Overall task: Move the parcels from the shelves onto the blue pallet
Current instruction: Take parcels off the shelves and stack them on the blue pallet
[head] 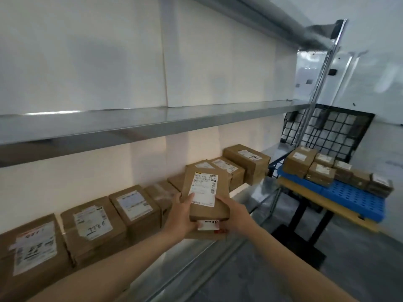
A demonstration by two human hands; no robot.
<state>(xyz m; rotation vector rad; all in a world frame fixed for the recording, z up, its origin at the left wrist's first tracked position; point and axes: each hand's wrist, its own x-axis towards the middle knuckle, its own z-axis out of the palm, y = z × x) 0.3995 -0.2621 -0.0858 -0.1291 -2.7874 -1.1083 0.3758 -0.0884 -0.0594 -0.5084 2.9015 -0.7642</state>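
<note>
A brown cardboard parcel (pixel 205 192) with a white shipping label is held up in front of the lower shelf (pixel 253 197). My left hand (pixel 181 214) grips its left side and my right hand (pixel 236 216) its right side. A second parcel (pixel 207 225) with a white and red label lies under it, between my hands. A row of several brown parcels (pixel 93 227) lines the lower shelf from left to right. The blue pallet (pixel 353 197) is at the right, with several parcels (pixel 320 171) on its far part.
The metal shelf above (pixel 152 123) carries nothing visible. The pallet rests on a wooden board on a black stand (pixel 305 216). A black wire grid (pixel 331 129) leans behind it. A metal upright (pixel 320 83) marks the rack's right end. Grey floor lies below right.
</note>
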